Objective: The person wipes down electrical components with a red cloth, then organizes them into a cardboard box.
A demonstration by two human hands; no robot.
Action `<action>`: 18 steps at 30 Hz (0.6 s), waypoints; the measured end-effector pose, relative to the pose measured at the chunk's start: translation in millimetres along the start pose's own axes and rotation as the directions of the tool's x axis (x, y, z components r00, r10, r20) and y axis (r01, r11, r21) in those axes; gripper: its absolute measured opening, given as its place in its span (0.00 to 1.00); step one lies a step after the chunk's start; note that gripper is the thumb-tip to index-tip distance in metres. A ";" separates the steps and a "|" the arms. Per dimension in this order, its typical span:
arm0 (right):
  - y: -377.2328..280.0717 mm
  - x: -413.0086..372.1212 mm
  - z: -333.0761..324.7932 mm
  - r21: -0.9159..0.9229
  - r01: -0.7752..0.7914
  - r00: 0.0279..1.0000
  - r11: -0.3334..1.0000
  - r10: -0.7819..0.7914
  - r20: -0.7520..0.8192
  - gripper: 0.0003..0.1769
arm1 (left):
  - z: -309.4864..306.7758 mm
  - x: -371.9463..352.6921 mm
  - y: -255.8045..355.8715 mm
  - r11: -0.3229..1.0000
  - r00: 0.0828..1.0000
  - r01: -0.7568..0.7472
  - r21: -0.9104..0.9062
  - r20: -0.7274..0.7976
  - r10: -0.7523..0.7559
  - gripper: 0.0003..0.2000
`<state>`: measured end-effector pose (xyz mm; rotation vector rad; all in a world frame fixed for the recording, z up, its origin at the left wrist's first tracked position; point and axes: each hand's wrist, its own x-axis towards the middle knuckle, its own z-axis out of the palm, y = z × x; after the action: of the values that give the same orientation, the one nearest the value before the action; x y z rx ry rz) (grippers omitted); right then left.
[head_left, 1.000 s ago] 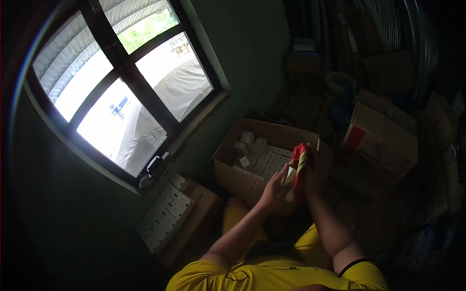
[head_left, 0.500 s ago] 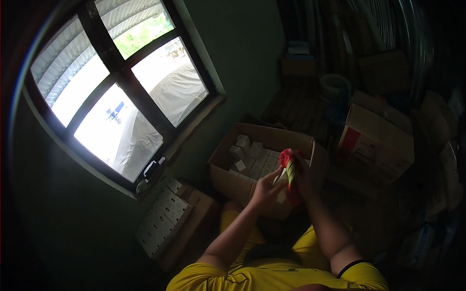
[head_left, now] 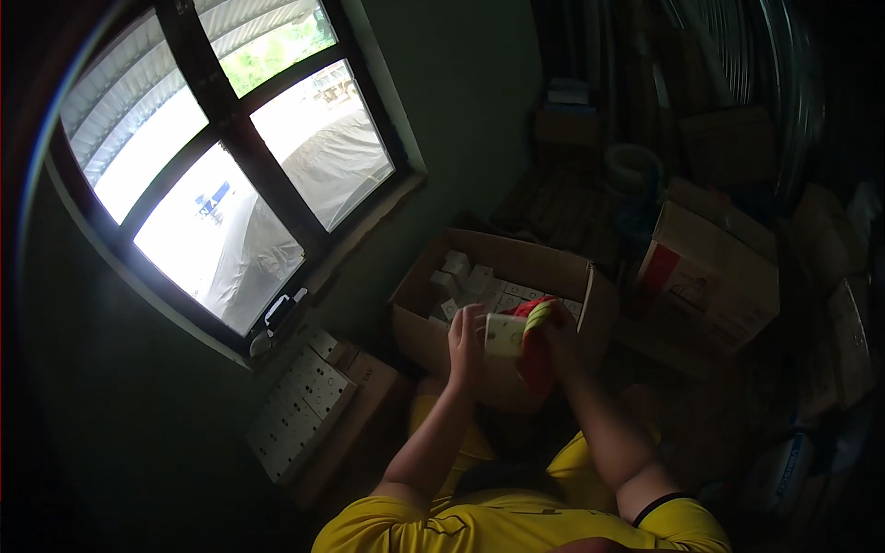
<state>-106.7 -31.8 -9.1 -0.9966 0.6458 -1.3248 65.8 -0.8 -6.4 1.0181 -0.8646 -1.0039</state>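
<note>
My right hand is closed on a red cloth with a yellow-green stripe, bunched against a white socket-like block. The block's square face shows a round outline and small dark holes. Just left of it is my left hand, its fingers raised and slightly apart at the block's edge. Below and beyond both hands stands an open cardboard box, holding several similar white blocks, some loose on top of neat rows.
Left of me, white blocks with dark holes lie in rows on a cardboard carton. A window with a sill is at the left. Another carton stands at the right, with a round pail behind it.
The white block has turned so its face shows, and the cloth has shifted to its right side. My left hand has moved left, away from the cloth, with fingers raised.
</note>
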 end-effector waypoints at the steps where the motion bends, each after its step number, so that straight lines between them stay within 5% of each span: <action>1: -11.4 -1.7 3.5 0.064 -0.042 0.996 0.997 0.047 -0.072 0.11 | 4.3 -6.1 -10.1 0.997 0.997 0.016 -0.078 -0.079 -0.022 0.18; 2: -16.9 -1.5 5.2 0.130 -0.079 0.985 0.988 0.097 -0.139 0.10 | 6.1 -12.6 -19.8 0.987 0.987 0.025 -0.157 -0.156 -0.050 0.17; 6: 75.0 30.3 -47.9 0.420 -0.021 0.940 0.907 0.161 -0.300 0.12 | 13.8 -31.1 -49.2 0.991 0.983 0.136 0.014 0.121 -0.136 0.17; 8: 41.0 6.9 -20.6 -0.019 0.039 0.965 0.999 -0.043 -0.259 0.13 | 24.6 -25.2 -46.5 0.992 0.998 0.065 -0.103 0.001 -0.066 0.17; 10: 25.4 -3.8 -5.9 -0.470 0.083 0.977 0.879 -0.164 -0.135 0.15 | 39.0 -12.5 -25.0 0.965 0.997 0.002 -0.263 -0.069 -0.021 0.17; 12: 43.2 -1.3 -4.0 -0.543 0.253 0.939 0.801 -0.339 -0.062 0.16 | 42.8 -1.7 -4.9 0.985 0.989 -0.148 -0.090 -0.017 0.147 0.19; 15: 75.7 13.1 -5.6 -0.581 0.370 0.834 0.725 -0.535 -0.137 0.20 | 34.3 -2.0 -11.9 0.935 0.977 -0.182 0.305 0.160 0.138 0.18; 16: 54.8 8.8 -0.2 -0.360 0.226 0.915 0.905 -0.324 -0.239 0.20 | 34.0 -6.8 -22.4 0.879 0.969 -0.210 0.427 0.210 0.129 0.18; 17: 9.4 1.0 7.5 -0.104 0.054 0.957 0.993 -0.081 -0.279 0.20 | 34.6 -14.4 -30.3 0.949 0.967 -0.033 0.314 0.249 -0.049 0.20; 18: -15.5 -3.2 6.8 0.158 -0.128 0.953 0.979 0.165 -0.253 0.21 | 36.5 -20.0 -29.0 0.908 0.952 -0.113 0.403 0.304 -0.017 0.20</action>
<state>-108.8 -26.5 7.2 -0.6491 0.8016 -1.3627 18.8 2.8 -25.3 1.2102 -1.3967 -0.9665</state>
